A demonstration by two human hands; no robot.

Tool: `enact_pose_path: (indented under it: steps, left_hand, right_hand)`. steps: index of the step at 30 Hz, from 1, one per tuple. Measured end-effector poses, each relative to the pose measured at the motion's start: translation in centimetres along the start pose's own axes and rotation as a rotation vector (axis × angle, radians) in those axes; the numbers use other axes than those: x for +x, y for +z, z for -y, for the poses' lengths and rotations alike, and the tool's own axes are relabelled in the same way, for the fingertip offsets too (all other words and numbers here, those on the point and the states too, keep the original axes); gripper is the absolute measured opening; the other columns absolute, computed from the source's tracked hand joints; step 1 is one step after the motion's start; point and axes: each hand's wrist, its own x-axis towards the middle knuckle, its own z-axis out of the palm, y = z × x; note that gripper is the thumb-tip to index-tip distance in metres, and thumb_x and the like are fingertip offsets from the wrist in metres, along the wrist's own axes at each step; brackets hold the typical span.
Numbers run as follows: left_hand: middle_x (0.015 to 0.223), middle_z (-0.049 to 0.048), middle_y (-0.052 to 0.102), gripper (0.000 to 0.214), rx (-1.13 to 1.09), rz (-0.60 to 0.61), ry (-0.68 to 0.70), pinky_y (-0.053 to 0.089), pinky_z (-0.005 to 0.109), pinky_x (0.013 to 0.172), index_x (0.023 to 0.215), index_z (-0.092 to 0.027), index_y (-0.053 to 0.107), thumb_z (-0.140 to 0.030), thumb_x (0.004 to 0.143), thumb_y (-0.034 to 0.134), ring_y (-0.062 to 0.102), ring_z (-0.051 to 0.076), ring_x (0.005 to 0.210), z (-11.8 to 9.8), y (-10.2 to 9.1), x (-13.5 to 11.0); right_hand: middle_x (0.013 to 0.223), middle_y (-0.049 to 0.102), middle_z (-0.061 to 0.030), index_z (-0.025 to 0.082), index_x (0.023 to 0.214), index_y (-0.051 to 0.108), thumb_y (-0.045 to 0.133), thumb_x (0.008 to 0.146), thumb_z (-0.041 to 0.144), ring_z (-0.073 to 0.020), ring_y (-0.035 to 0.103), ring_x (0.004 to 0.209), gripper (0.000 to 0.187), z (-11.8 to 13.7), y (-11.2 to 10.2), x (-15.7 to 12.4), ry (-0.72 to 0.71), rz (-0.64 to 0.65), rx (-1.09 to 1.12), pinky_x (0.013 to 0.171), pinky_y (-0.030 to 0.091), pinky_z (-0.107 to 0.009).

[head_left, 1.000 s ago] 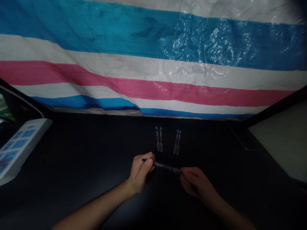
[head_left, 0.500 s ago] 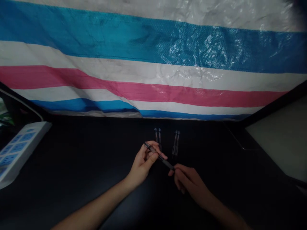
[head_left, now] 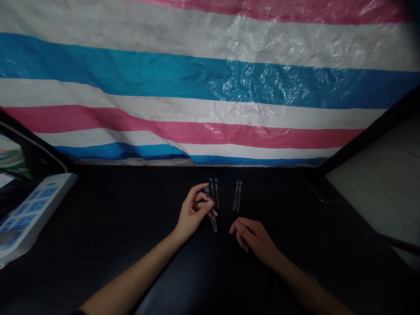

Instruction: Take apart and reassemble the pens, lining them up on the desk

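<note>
Now no longer two-handed: black pen gripped in left hand alone, right hand open and off it.

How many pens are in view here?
5. One pen is held in the left hand; two pens lie side by side beyond it on the table, and two pens lie to their right. The hand may hide more.

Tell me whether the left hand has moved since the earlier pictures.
Yes: the left hand has moved forward, now right beside the left pair of pens.
</note>
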Motion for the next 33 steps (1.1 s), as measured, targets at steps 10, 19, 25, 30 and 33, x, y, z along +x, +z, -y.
enact_pose_path:
  steps: [10, 19, 25, 30, 33]
  left_hand:
    - [0.077, -0.0071, 0.054, 0.049, 0.036, -0.061, 0.023, 0.051, 0.02, 0.053, 0.119, -0.024, 0.048, -0.026, 0.077, 0.073, 0.069, 0.013, 0.057, -0.24, -0.04, 0.22]
    - [0.075, -0.0068, 0.057, 0.049, 0.044, -0.104, 0.052, 0.05, 0.021, 0.053, 0.121, -0.024, 0.044, -0.025, 0.079, 0.07, 0.068, 0.012, 0.056, -0.37, -0.13, 0.03]
    - [0.076, -0.0063, 0.058, 0.048, 0.031, -0.107, 0.03, 0.05, 0.021, 0.052, 0.12, -0.024, 0.045, -0.026, 0.079, 0.071, 0.068, 0.012, 0.055, -0.58, -0.14, 0.03]
    - [0.076, -0.0059, 0.059, 0.047, 0.022, -0.091, 0.015, 0.05, 0.02, 0.052, 0.117, -0.024, 0.047, -0.027, 0.078, 0.073, 0.069, 0.013, 0.056, -0.56, 0.02, -0.11]
    - [0.076, -0.0055, 0.059, 0.048, 0.016, -0.093, 0.012, 0.05, 0.021, 0.053, 0.119, -0.024, 0.046, -0.027, 0.079, 0.072, 0.069, 0.014, 0.057, -0.51, 0.04, -0.15]
  right_hand:
    - [0.051, 0.049, 0.0048, 0.015, 0.078, 0.063, 0.04, 0.096, 0.041, -0.0074, 0.043, 0.039, 0.039, 0.12, 0.02, 0.09, -0.006, 0.001, -0.008, 0.043, 0.032, -0.019]
    - [0.052, 0.049, 0.0046, 0.015, 0.079, 0.063, 0.04, 0.096, 0.043, -0.0077, 0.043, 0.041, 0.04, -0.14, 0.24, -0.17, -0.006, 0.026, 0.004, 0.044, 0.033, -0.019]
    - [0.051, 0.049, 0.0043, 0.014, 0.078, 0.062, 0.041, 0.095, 0.045, -0.0074, 0.042, 0.039, 0.041, -0.36, 0.31, 0.24, 0.028, 0.026, 0.026, 0.042, 0.031, -0.019]
    - [0.051, 0.048, 0.0045, 0.014, 0.079, 0.062, 0.042, 0.094, 0.046, -0.0073, 0.042, 0.039, 0.041, -0.06, 0.21, 0.22, 0.038, 0.027, 0.029, 0.042, 0.032, -0.019]
    - [0.051, 0.049, 0.0044, 0.014, 0.078, 0.062, 0.042, 0.094, 0.045, -0.0073, 0.042, 0.039, 0.04, -0.12, 0.18, 0.11, 0.038, 0.024, 0.027, 0.042, 0.032, -0.019]
